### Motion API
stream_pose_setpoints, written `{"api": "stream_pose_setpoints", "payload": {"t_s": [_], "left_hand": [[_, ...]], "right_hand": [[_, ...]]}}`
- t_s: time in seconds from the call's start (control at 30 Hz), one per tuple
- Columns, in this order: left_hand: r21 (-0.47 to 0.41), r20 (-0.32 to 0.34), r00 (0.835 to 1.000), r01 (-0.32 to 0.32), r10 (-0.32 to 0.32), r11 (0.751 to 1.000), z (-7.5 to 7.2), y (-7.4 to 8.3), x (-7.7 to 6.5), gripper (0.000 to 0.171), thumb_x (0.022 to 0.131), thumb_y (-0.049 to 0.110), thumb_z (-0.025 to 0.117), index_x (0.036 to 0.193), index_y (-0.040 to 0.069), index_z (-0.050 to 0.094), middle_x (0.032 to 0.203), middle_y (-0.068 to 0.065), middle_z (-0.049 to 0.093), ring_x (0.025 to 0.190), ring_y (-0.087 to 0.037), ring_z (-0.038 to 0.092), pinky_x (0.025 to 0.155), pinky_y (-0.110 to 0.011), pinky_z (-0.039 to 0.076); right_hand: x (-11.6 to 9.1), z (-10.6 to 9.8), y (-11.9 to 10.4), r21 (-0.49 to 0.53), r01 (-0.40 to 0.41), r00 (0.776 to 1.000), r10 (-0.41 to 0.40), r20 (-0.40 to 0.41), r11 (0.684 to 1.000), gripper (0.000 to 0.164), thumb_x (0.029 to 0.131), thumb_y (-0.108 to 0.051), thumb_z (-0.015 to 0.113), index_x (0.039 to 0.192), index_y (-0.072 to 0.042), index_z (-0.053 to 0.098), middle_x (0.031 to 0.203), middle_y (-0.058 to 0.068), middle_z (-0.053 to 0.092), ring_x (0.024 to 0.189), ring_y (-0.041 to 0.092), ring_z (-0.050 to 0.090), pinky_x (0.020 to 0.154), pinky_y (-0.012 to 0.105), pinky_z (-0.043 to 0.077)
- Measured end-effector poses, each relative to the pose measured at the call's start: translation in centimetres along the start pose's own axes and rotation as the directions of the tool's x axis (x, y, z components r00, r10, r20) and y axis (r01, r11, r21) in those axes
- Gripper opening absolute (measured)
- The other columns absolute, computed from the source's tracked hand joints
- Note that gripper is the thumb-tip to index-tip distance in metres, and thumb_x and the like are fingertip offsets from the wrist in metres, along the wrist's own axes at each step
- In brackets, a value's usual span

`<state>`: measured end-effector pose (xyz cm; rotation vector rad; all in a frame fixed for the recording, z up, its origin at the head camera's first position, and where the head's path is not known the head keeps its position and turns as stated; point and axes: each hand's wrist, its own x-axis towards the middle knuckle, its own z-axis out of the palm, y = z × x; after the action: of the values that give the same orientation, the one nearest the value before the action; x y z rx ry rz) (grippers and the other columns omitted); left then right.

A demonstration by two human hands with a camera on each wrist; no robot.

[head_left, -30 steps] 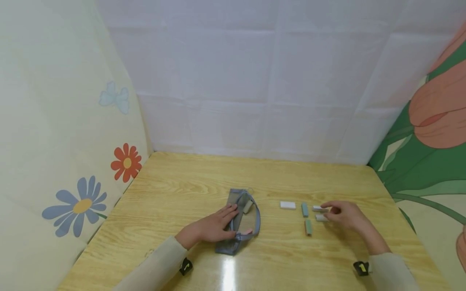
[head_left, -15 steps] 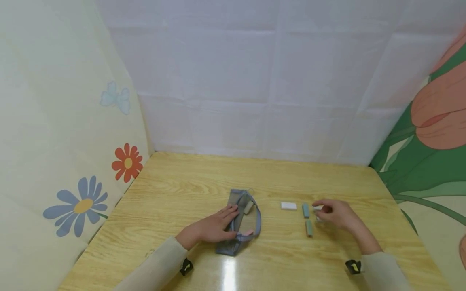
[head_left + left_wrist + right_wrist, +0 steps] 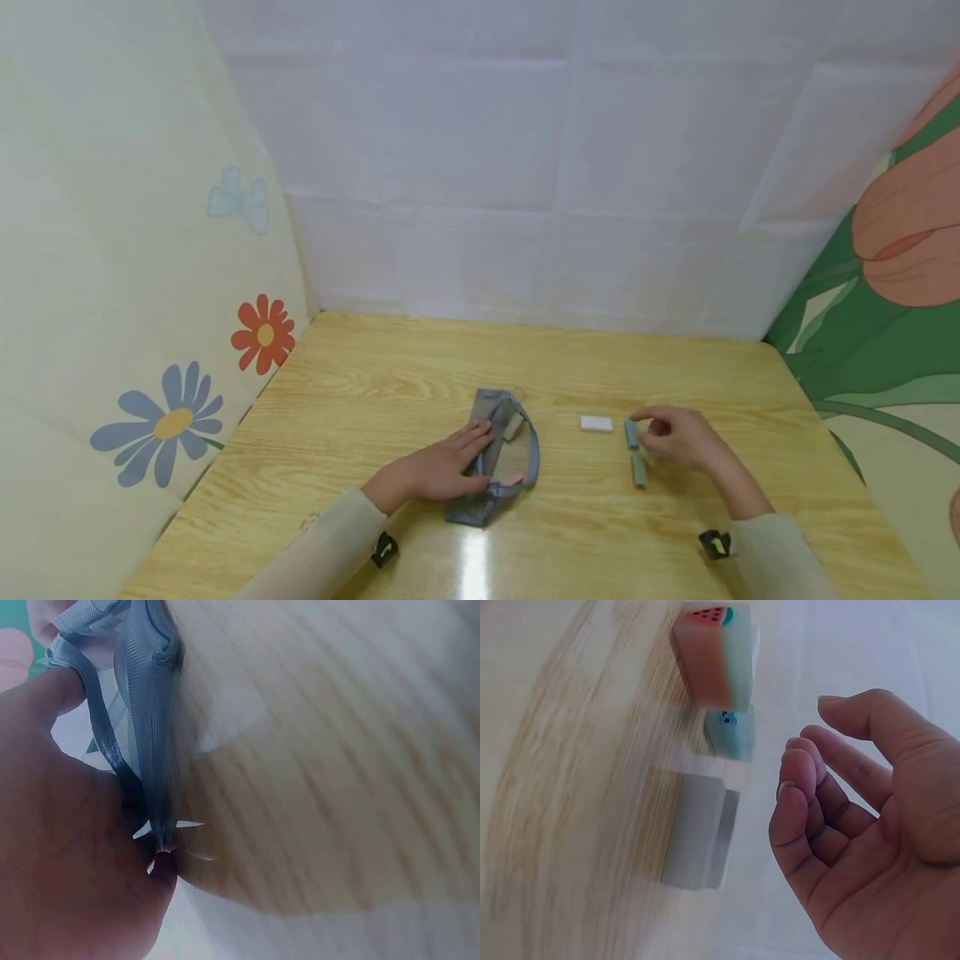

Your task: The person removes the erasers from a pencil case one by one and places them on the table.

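My left hand (image 3: pixel 442 471) lies on a grey-blue mesh pouch (image 3: pixel 528 458), fingers straight, thumb at its open mouth. In the left wrist view the thumb (image 3: pixel 49 697) touches the zip edge. Inside the pouch are a grey-green block (image 3: pixel 513 427) and a pink piece (image 3: pixel 513 479). My right hand (image 3: pixel 686 437) hovers by a blue eraser-like block (image 3: pixel 632 434) and a green-edged one (image 3: pixel 638 471). The right wrist view shows its fingers loosely bent, holding nothing. There the green-edged block (image 3: pixel 712 656) bears a watermelon print. Grey blocks (image 3: pixel 694 832) lie near the fingers, hidden in the head view.
A white block (image 3: pixel 596 424) lies between the pouch and the blue block. The wood-patterned table (image 3: pixel 390 367) ends at a white cloth (image 3: pixel 465 167) at the back. Flower-printed cloths (image 3: pixel 135 250) stand at both sides.
My right hand has shifted left, from the grey-white blocks towards the blue block, and now covers the grey-white ones in the head view. The left hand and pouch have stayed put.
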<state>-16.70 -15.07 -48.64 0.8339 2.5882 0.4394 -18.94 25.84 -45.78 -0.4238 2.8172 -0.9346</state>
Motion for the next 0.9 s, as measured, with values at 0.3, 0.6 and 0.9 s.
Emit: {"api": "stream_pose_setpoints", "payload": {"t_s": [0.3, 0.6, 0.9], "left_hand": [[0.013, -0.004, 1.0, 0.004, -0.004, 1.0, 0.0, 0.0, 0.0, 0.08, 0.101, 0.058, 0.044, 0.162, 0.011, 0.023, 0.17, -0.004, 0.012, 0.156, -0.026, 0.008, 0.124, -0.044, 0.02], [0.013, -0.002, 1.0, 0.003, -0.003, 1.0, 0.1, 0.0, -0.1, 0.08, 0.101, 0.059, 0.044, 0.162, 0.011, 0.022, 0.17, -0.004, 0.012, 0.156, -0.026, 0.008, 0.124, -0.045, 0.021], [0.015, -0.01, 1.0, -0.008, 0.008, 1.0, 0.0, 0.2, -0.2, 0.08, 0.101, 0.057, 0.044, 0.162, 0.008, 0.024, 0.17, -0.007, 0.014, 0.156, -0.028, 0.01, 0.123, -0.046, 0.022]], "right_hand": [[0.6, 0.6, -0.8, 0.021, 0.089, 0.996, -0.089, -0.023, 0.996, 0.03, 0.092, -0.015, 0.072, 0.119, -0.004, 0.072, 0.081, -0.003, 0.063, 0.071, 0.011, 0.055, 0.061, 0.025, 0.046], [0.9, 1.4, -1.6, 0.05, 0.136, 0.991, -0.135, -0.019, 0.989, 0.029, 0.091, -0.014, 0.073, 0.117, -0.002, 0.073, 0.078, -0.004, 0.063, 0.069, 0.008, 0.054, 0.06, 0.024, 0.047], [1.1, 2.1, -2.5, 0.072, 0.157, 0.987, -0.158, 0.005, 0.985, 0.03, 0.089, -0.012, 0.074, 0.118, -0.002, 0.072, 0.077, -0.005, 0.063, 0.066, 0.008, 0.054, 0.059, 0.023, 0.047]]}}
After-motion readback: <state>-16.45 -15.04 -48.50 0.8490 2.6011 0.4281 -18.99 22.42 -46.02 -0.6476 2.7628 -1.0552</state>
